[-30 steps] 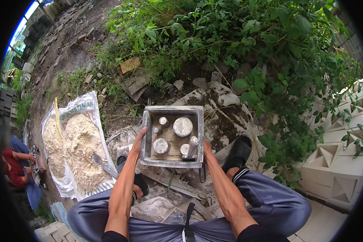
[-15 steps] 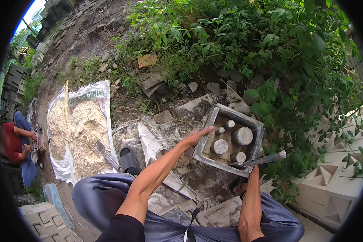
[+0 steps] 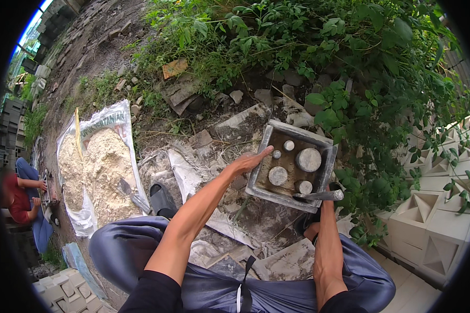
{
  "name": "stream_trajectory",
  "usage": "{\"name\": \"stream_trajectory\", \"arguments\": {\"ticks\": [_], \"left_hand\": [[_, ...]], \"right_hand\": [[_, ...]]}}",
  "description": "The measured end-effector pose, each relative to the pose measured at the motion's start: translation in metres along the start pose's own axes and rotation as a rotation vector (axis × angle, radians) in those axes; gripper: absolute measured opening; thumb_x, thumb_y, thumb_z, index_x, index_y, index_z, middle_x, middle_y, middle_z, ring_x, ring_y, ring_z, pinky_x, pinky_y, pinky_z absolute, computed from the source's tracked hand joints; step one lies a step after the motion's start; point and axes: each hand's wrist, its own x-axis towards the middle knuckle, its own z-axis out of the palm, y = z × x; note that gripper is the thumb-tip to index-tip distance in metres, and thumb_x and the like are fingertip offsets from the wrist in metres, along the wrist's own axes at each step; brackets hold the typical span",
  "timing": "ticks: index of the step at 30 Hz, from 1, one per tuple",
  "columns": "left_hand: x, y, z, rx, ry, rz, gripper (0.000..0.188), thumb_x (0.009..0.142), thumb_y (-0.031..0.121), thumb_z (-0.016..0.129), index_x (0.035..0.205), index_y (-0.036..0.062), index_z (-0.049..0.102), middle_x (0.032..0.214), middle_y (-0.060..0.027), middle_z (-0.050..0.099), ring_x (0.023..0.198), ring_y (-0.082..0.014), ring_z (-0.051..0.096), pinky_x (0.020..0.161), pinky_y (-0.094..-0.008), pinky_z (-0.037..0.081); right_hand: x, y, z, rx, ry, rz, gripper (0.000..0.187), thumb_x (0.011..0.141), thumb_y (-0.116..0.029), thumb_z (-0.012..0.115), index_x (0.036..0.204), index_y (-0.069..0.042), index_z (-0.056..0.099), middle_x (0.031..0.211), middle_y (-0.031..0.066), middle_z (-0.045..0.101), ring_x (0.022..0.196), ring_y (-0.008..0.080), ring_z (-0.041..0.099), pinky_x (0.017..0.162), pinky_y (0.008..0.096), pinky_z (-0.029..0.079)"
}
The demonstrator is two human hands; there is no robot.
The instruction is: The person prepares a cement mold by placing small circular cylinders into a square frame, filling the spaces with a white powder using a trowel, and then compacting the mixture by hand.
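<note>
A square grey mould box (image 3: 257, 180) is held up before me, several round cylinders standing inside; a wide one (image 3: 308, 159) sits at the right. Wet-looking grey-brown material covers its floor. My left hand (image 3: 247, 161) is closed on the left wall, thumb up at the rim. My right hand (image 3: 326, 201) is at the near right corner, its fingers mostly hidden behind the wall and a tool. That tool, a flat dark bar with a round-ended grey handle (image 3: 337, 195), lies across the same corner and juts out to the right.
At left, a heap of pale powder (image 3: 107, 161) lies on an opened white sack (image 3: 121, 112), with a trowel (image 3: 133, 195) stuck in it. Leafy plants (image 3: 344, 99) crowd the far right. Patterned pale blocks (image 3: 425, 208) stand at right. Another person (image 3: 26, 198) sits far left.
The mould box has shifted slightly away from me and tilted a little, both hands staying on it. The tool's handle now looks shorter and sticks out less to the right.
</note>
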Motion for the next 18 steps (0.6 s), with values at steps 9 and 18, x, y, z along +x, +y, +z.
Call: {"name": "stream_trajectory", "arguments": {"ticks": [9, 18], "left_hand": [[0.001, -0.019, -0.001, 0.015, 0.094, 0.011, 0.107, 0.073, 0.087, 0.026, 0.133, 0.0011, 0.047, 0.140, -0.0309, 0.035, 0.134, -0.0396, 0.031, 0.110, -0.0422, 0.025], [-0.025, -0.091, 0.018, 0.219, 0.065, 0.215, 0.059, 0.097, 0.046, 0.034, 0.139, 0.0063, 0.038, 0.141, -0.0142, 0.042, 0.131, -0.0346, 0.037, 0.106, -0.0420, 0.033]], "right_hand": [[-0.020, -0.022, -0.002, -0.025, -0.029, 0.039, 0.042, 0.089, -0.037, 0.053, 0.097, 0.002, 0.064, 0.085, 0.0154, 0.066, 0.068, 0.0235, 0.061, 0.062, 0.0390, 0.046], [-0.089, 0.027, 0.005, -0.323, 0.626, -0.167, 0.023, 0.091, -0.010, 0.044, 0.101, 0.005, 0.059, 0.096, 0.0155, 0.066, 0.091, 0.0286, 0.064, 0.080, 0.0402, 0.048]]}}
